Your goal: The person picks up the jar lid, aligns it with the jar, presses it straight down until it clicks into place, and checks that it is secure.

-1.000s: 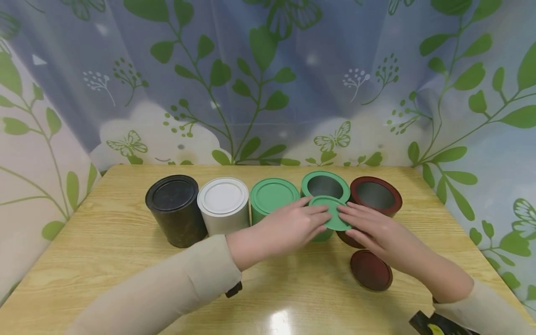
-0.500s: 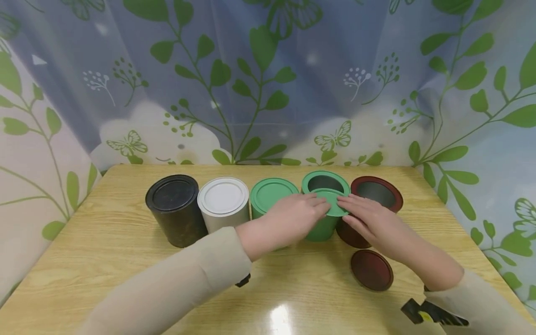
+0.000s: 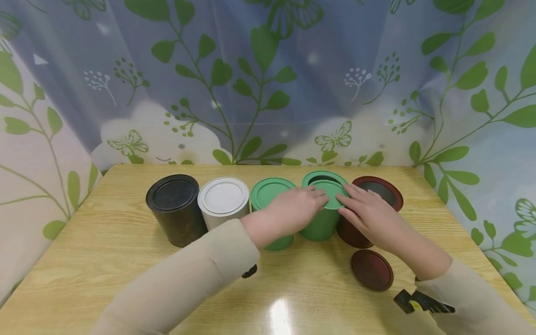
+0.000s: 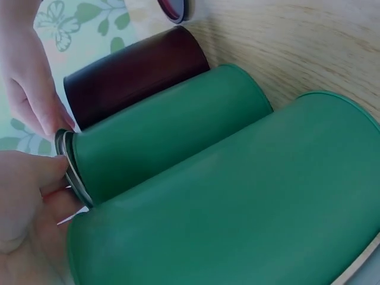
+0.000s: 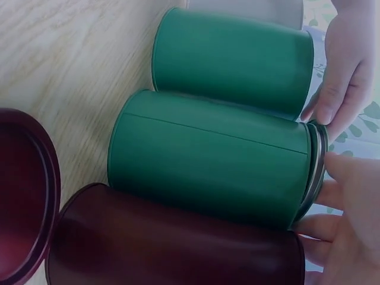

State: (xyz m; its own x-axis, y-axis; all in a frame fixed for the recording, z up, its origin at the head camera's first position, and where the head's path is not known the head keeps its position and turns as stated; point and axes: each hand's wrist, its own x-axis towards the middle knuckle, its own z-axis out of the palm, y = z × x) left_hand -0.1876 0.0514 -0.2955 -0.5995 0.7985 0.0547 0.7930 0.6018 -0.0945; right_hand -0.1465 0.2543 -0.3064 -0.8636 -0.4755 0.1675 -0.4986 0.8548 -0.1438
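Both hands hold a round green lid (image 3: 331,194) over the open-topped green can (image 3: 319,224). My left hand (image 3: 289,210) pinches the lid's left edge, and my right hand (image 3: 374,218) pinches its right edge. In the head view a dark crescent of the opening shows behind the lid, which sits toward the near side. From the left wrist view, the lid (image 4: 74,169) lies against the can's rim with a slight gap. The same gap appears in the right wrist view, where thumb and fingers meet the lid (image 5: 318,169).
Left of the open can stand a lidded green can (image 3: 273,190), a white can (image 3: 223,197) and a black can (image 3: 173,193). To the right is an open dark red can (image 3: 353,232), its lid (image 3: 371,270) lying in front on the wooden table (image 3: 310,298). A patterned curtain (image 3: 268,93) hangs behind.
Both hands have moved the green lid away from me, from in front of the can's rim onto it, covering most of the opening. The other cans have stayed put.
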